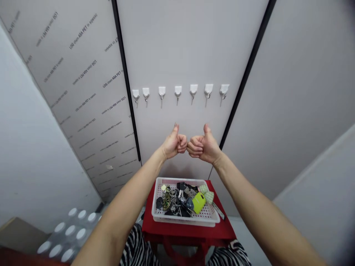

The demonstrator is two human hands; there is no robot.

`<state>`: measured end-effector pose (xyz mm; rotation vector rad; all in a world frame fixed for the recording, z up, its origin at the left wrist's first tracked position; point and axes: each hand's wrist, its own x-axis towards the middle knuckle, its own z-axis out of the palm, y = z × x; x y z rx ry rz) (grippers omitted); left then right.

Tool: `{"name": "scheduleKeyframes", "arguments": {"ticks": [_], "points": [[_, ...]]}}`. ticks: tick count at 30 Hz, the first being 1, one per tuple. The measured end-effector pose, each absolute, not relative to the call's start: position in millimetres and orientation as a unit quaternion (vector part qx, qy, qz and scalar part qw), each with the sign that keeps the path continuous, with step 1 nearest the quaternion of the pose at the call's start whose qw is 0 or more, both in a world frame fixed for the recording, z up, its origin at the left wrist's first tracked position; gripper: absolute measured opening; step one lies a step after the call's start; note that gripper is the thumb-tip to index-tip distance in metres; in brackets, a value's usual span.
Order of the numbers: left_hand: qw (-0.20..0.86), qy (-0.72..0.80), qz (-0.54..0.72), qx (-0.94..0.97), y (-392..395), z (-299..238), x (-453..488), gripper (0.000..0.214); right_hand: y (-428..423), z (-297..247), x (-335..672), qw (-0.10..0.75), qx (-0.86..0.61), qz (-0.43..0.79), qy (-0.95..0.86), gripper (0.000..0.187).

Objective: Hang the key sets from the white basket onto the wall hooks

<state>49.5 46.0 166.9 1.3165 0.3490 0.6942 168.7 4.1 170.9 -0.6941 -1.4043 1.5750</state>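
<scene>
My left hand [176,142] is closed in a fist with its thumb pointing up, and nothing shows in it. Close against it, my right hand [202,146] makes the same fist, thumb raised, also holding nothing visible. Both are in front of the white panel, above a white plastic basket [183,221]. Inside the basket lie several keys and metal key rings [174,195], a lime-green case [198,203], a green checked bow [207,193] and dark fobs [189,204]. Above my hands, several white adhesive hooks [178,91] with metal prongs are fixed in a row.
The basket stands on a red stool [177,231] between my knees in zebra-striped trousers [140,247]. Several bottles with white caps [70,230] and a cardboard box [22,236] are at lower left. Black strips [251,62] border the panel, with walls on either side.
</scene>
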Motion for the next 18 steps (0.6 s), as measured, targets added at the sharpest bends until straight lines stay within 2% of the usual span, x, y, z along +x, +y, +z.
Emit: {"name": "scheduleKeyframes", "arguments": {"ticks": [9, 13, 16, 18], "points": [[0.703, 0.211, 0.323, 0.597, 39, 167, 49, 0.060, 1, 170, 169, 0.442, -0.317, 0.614, -0.572, 0.057], [0.697, 0.246, 0.334, 0.584, 40, 145, 48, 0.058, 2, 153, 169, 0.442, -0.356, 0.580, -0.585, 0.056], [0.683, 0.299, 0.342, 0.572, 37, 103, 44, 0.053, 0, 121, 178, 0.419, -0.449, 0.497, -0.613, 0.053], [0.649, 0.376, 0.330, 0.573, 33, 69, 41, 0.046, -5, 92, 189, 0.368, -0.548, 0.378, -0.649, 0.048]]}}
